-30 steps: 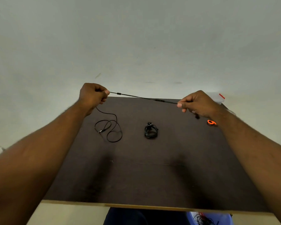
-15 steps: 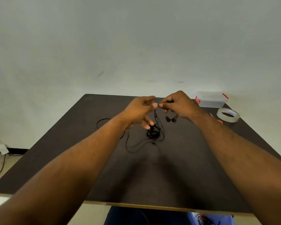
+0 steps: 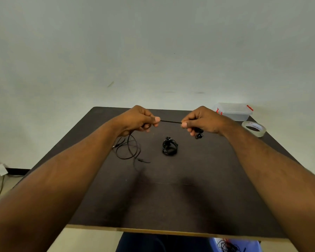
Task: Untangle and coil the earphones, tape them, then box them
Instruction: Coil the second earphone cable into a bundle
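A black earphone cable is stretched taut between my left hand and my right hand, both pinching it above the far part of the dark table. The earbuds hang under my right hand. Loose cable loops trail from my left hand onto the table. A second pair of black earphones, coiled, lies between my hands. A roll of clear tape and a clear plastic box with red clips sit at the far right.
The wall stands just behind the table's far edge. A blue bin holding more cables shows below the near table edge. A cord and plug lie on the floor at the left.
My hands came together over the coiled pair half a second ago, then moved apart again, pulling a short stretch of cable taut. The loose loops shifted on the table.
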Motion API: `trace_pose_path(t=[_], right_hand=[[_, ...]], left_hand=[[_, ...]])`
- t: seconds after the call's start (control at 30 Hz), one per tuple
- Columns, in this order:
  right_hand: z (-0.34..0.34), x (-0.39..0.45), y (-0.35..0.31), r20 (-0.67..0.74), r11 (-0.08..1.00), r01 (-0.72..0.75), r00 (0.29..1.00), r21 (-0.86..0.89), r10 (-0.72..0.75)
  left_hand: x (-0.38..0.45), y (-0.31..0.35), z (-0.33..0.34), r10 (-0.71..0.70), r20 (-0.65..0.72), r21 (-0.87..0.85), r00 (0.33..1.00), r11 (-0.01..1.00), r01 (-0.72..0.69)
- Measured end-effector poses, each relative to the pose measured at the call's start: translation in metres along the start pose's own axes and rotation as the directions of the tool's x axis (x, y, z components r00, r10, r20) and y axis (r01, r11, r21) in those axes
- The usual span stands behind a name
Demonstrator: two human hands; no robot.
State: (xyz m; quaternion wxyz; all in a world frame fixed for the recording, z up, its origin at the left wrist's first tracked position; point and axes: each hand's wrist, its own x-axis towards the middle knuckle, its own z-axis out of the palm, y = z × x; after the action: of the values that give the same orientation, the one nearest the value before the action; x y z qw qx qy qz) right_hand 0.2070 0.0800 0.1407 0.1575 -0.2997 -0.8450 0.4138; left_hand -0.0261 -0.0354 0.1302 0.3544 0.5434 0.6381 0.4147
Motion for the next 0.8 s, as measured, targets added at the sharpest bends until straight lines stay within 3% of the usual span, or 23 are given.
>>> trace_pose_path(t=[0.13,0.53,0.6,0.8], right_hand=[[-0.006,0.001,0.004,0.029,0.985,0.061,0.998,-0.160,-0.057],[-0.024,0.003,0.049,-0.175,0.901,0.097,0.967,-0.424,-0.187],[-0.030,-0.004,0.061,-0.207,0.917,0.085,0.962,-0.389,-0.177],[-0.034,-0.009,0.078,-0.144,0.809,0.136,0.954,-0.572,-0.262]], left_hand=[[0.001,-0.003,-0.012,-0.038,0.020,-0.017,0.999,0.999,0.038],[0.000,-0.008,-0.026,0.079,-0.040,0.170,0.996,0.983,-0.071],[0.001,-0.011,-0.032,0.078,-0.046,0.166,0.996,0.984,-0.069],[0.005,-0.018,-0.028,0.089,0.002,0.213,0.996,0.973,-0.088]])
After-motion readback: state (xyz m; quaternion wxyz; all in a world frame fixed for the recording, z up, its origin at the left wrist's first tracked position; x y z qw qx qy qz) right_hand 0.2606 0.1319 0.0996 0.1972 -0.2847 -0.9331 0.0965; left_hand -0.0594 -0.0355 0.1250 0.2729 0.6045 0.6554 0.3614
